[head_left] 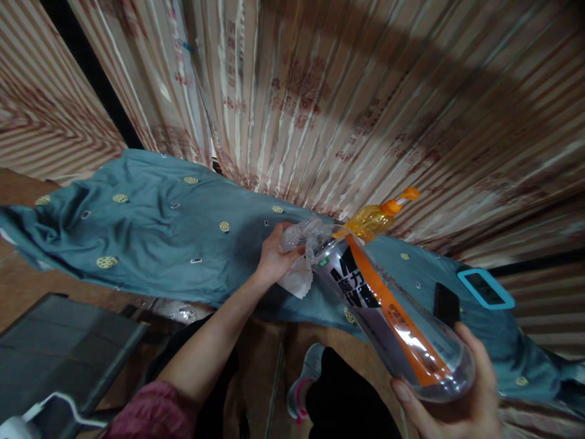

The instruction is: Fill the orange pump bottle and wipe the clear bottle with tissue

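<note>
A large clear plastic bottle (361,286) with a grey and orange label slants across the view, its base toward me. My right hand (466,390) is closed around the base end, thumb on one side and fingers on the other. At the far end, my left hand (274,253) is closed on clear crumpled plastic (301,235), which meets the bottle's top end; whether the two are joined I cannot tell. White tissue-like material (298,279) hangs below the left fingers. Just behind the bottle's top lies a yellow pump bottle (368,222) with an orange pump head.
A green patterned cloth (173,225) covers the long surface before a striped curtain (297,91). On the right lie a dark phone (446,305) and a light-blue framed device (485,288). A grey stool-like surface (68,347) with a white cable (64,399) stands at lower left.
</note>
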`<state>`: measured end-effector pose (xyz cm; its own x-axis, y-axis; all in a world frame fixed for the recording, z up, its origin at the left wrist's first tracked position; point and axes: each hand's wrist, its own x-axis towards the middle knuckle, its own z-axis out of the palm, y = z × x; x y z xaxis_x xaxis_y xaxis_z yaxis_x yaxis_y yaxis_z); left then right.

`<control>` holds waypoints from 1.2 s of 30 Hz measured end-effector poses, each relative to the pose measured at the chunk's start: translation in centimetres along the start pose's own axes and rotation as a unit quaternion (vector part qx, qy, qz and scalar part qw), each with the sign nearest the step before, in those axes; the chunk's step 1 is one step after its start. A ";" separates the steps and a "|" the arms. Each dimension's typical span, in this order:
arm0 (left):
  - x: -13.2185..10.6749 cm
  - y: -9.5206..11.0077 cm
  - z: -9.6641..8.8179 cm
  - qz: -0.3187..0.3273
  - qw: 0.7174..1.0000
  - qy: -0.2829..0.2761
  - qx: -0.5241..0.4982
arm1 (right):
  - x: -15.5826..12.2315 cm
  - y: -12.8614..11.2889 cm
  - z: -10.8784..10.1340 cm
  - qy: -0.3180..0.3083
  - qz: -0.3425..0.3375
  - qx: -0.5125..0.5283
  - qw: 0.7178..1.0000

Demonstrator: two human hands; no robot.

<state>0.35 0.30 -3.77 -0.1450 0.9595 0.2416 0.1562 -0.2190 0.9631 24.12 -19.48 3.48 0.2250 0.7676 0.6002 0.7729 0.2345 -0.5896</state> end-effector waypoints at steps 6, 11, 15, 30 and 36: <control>-0.1 -0.3 0.2 -0.003 1.000 0.001 -0.012 | -0.1 -0.5 0.1 0.004 0.018 -0.006 1.000; -0.1 -0.3 0.2 -0.005 1.000 0.002 -0.008 | -0.3 -0.5 0.2 0.009 0.056 0.020 0.998; -0.1 -0.3 0.1 -0.004 1.000 0.001 -0.004 | -0.3 -0.1 -0.1 0.004 0.023 0.007 1.000; 0.0 -0.6 0.2 -0.005 1.000 0.002 0.004 | -0.6 -0.1 -0.2 0.011 0.072 0.032 0.997; 0.0 -0.3 0.1 -0.001 1.000 -0.002 -0.003 | -0.5 0.4 -0.3 0.009 0.079 0.077 0.994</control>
<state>0.45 0.40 -4.04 -0.1419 0.9605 0.2393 0.1501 -0.2181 0.9643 24.53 -19.96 3.11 0.3485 0.7911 0.5027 0.6278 0.2012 -0.7519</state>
